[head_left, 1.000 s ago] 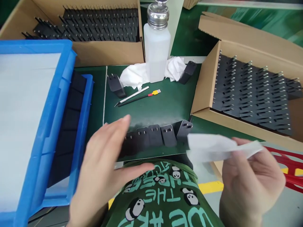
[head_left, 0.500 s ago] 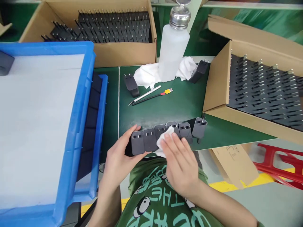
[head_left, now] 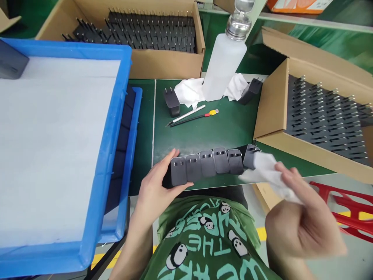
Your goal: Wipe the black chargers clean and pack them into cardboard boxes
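A row of several dark grey power adapters [head_left: 207,163] lies along the table's front edge, metal prongs showing on their faces. My left hand [head_left: 155,186] grips the leftmost adapter [head_left: 178,172], thumb along the near side and fingers on the far side. Off to the right, my right hand [head_left: 303,217] pinches a white cloth [head_left: 269,173], slightly blurred by motion. That cloth hangs over part of the rightmost adapter [head_left: 250,155], which sits tilted; whether they touch I cannot tell.
A blue tray [head_left: 106,151] stands at left. Cartons of adapters stand behind [head_left: 166,64] and at right [head_left: 271,97]. A white pump bottle [head_left: 223,66], crumpled wipes [head_left: 189,91], two adapters [head_left: 172,102] [head_left: 250,91], a pen-like tool [head_left: 186,115] and a USB cable end [head_left: 204,115] lie mid-table.
My right hand has lifted off the middle of the adapter row and swung right with the white cloth. My left hand stays on the row's left end.
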A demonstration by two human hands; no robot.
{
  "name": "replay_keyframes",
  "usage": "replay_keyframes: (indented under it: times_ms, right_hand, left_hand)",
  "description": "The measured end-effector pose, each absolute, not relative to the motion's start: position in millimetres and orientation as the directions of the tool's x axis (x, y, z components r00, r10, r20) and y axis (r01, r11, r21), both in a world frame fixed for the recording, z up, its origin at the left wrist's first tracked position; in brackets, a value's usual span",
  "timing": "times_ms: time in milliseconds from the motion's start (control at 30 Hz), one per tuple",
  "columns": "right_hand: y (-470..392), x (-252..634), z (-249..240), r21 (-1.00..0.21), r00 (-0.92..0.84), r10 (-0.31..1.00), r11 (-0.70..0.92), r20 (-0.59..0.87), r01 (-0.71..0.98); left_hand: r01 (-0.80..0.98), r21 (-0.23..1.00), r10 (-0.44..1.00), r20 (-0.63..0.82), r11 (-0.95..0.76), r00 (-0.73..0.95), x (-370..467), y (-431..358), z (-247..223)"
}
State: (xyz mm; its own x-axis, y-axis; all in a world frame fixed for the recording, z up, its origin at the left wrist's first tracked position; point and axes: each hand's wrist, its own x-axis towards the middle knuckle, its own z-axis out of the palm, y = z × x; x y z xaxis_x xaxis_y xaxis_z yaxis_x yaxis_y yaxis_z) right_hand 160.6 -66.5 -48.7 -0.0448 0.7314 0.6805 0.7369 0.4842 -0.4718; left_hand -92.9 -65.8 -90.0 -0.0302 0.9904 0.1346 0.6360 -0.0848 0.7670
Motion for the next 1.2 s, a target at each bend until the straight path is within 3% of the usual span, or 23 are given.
replay_keyframes:
  times_ms: [67, 133, 200, 267, 367, 400, 467, 533, 567, 633, 733, 833, 933, 1000, 1067, 1133, 1200]
  right_hand:
    - [-64.9, 155.3, -63.6, -0.286, -0.101, 0.699, 0.415, 0.708, 0.864]
    - [-66.9, 134.0, -73.2, -0.235, -0.268, 0.765, 0.477, 0.586, 0.847]
    - [-71.4, 110.7, -72.8, -0.286, -0.459, 0.737, 0.638, 0.497, 0.715]
    - [-74.9, 99.0, -62.2, -0.366, -0.712, 0.567, 0.82, 0.414, 0.44]
    - [-69.8, 115.2, -33.0, -0.563, -0.894, 0.334, 0.818, 0.299, 0.117]
    - [-63.7, 127.6, -21.6, -0.647, -0.892, 0.35, 0.757, 0.286, 0.089]
    - [-43.3, 155.5, -0.7, -0.767, -0.773, 0.561, 0.621, 0.295, 0.159]
    - [-12.6, 178.5, 13.0, -0.779, -0.479, 0.804, 0.535, 0.351, 0.327]
    - [5.4, 185.8, 16.0, -0.742, -0.33, 0.856, 0.512, 0.399, 0.433]
    - [43.5, 190.9, 14.6, -0.628, -0.171, 0.855, 0.482, 0.49, 0.611]
    - [92.7, 181.2, 1.4, -0.512, -0.217, 0.838, 0.488, 0.5, 0.707]
    - [113.4, 171.7, -7.4, -0.54, -0.278, 0.85, 0.504, 0.447, 0.674]
    - [94.5, 181.5, -3.4, -0.672, -0.179, 0.862, 0.485, 0.474, 0.56]
    - [63.4, 197.5, 1.2, -0.774, -0.105, 0.886, 0.447, 0.451, 0.449]
    - [25.5, 214.4, 2.0, -0.858, -0.111, 0.93, 0.366, 0.35, 0.359]
    - [-11.2, 227.7, -3.0, -0.893, -0.187, 0.945, 0.316, 0.267, 0.321]
    - [-40.9, 235.8, -12.4, -0.859, -0.242, 0.929, 0.355, 0.28, 0.368]
  left_hand:
    - [0.644, 0.761, 0.991, 0.132, -0.079, -0.035, -93.9, -66.0, -90.9]
    - [0.653, 0.755, 0.992, 0.118, -0.055, -0.053, -95.0, -66.5, -92.4]
    - [0.653, 0.757, 0.993, 0.096, -0.032, -0.062, -96.2, -66.7, -93.8]
    - [0.661, 0.75, 0.994, 0.082, -0.017, -0.068, -97.0, -66.3, -94.1]
    - [0.699, 0.713, 0.991, 0.123, -0.048, -0.057, -96.5, -66.2, -89.8]
    - [0.71, 0.699, 0.986, 0.161, -0.08, -0.048, -95.8, -66.6, -86.6]
    - [0.727, 0.67, 0.968, 0.249, -0.152, -0.028, -93.3, -68.1, -77.9]
    - [0.761, 0.616, 0.946, 0.323, -0.203, -0.009, -89.4, -69.0, -68.2]
    - [0.783, 0.579, 0.937, 0.348, -0.228, 0.016, -87.3, -68.7, -63.8]
    - [0.82, 0.493, 0.918, 0.384, -0.292, 0.095, -83.6, -65.9, -57.6]
    - [0.847, 0.377, 0.893, 0.394, -0.374, 0.218, -81.8, -57.5, -54.0]
    - [0.863, 0.318, 0.891, 0.365, -0.392, 0.27, -83.5, -51.2, -51.1]
    - [0.863, 0.303, 0.873, 0.408, -0.405, 0.266, -78.7, -54.4, -41.7]
    - [0.837, 0.355, 0.854, 0.468, -0.417, 0.227, -65.6, -60.9, -32.7]
    - [0.724, 0.536, 0.874, 0.446, -0.434, 0.194, -42.9, -67.2, -25.1]
    - [0.467, 0.806, 0.928, 0.266, -0.363, 0.262, -13.2, -69.5, -22.1]
    - [0.19, 0.976, 0.912, 0.021, -0.108, 0.41, 17.4, -66.5, -24.5]
